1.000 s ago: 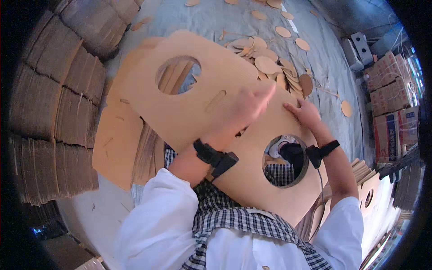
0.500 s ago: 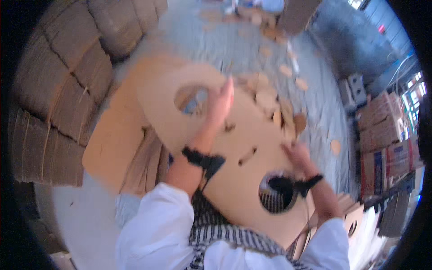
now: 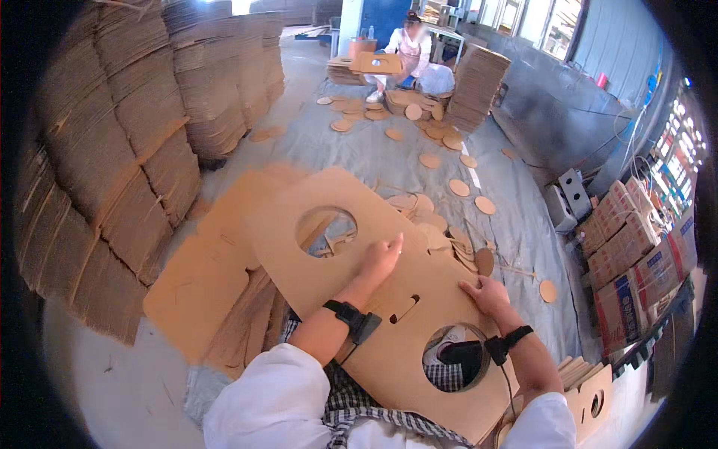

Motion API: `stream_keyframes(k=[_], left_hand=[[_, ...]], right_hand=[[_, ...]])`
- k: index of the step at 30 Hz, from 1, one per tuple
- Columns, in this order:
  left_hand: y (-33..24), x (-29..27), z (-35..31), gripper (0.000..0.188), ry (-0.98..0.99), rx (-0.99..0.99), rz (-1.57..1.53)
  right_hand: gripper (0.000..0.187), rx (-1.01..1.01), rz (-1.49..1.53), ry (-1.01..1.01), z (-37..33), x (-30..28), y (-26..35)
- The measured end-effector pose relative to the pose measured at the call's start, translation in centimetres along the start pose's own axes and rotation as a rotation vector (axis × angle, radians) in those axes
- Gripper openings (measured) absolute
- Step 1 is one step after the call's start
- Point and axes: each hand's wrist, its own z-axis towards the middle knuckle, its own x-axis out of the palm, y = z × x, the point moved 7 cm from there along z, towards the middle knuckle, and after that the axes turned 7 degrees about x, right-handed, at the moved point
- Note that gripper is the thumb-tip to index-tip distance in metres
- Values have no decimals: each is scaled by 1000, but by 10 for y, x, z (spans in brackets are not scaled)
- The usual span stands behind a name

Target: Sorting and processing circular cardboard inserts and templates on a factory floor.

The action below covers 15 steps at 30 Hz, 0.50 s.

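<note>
A large tan cardboard sheet (image 3: 329, 280) slants across my lap, with a round hole near each end and a slot in its middle. My right hand (image 3: 490, 295) pinches its right edge, thumb on top, beside the lower hole. My left hand (image 3: 383, 258) rests on the sheet's face between the slot and the upper hole, fingers curled in and the thumb sticking up; whatever lies beneath it is hidden. Both wrists carry black straps. Left of this sheet lie more cardboard sheets (image 3: 198, 280). Cut-out cardboard discs (image 3: 434, 224) are heaped past its far edge.
Tall cardboard stacks (image 3: 127, 150) line the left. Boxes (image 3: 636, 277) are piled at right, by a grey metal unit (image 3: 568, 196). Loose discs dot the plastic-covered floor (image 3: 359, 161). Farther off, another person (image 3: 411, 52) sits holding a cardboard piece. Holed sheets (image 3: 591, 404) stand at lower right.
My left hand has come down from a raised, blurred position by the upper hole onto the sheet's middle. My right hand keeps its edge grip. The view has tilted up, bringing the other person in.
</note>
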Motion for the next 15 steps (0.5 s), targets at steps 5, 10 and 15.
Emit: stream_keyframes(k=[5, 10, 15], left_hand=[[-100, -121, -9, 49, -432, 163, -919], [-81, -204, 20, 36, -184, 2, -582], [-9, -139, -26, 59, 428, -219, 32]], right_hand=[[66, 5, -165, 50, 29, 2, -7], [63, -104, -125, -333, -1, -122, 25], [58, -137, -226, -200, -46, -162, 42]])
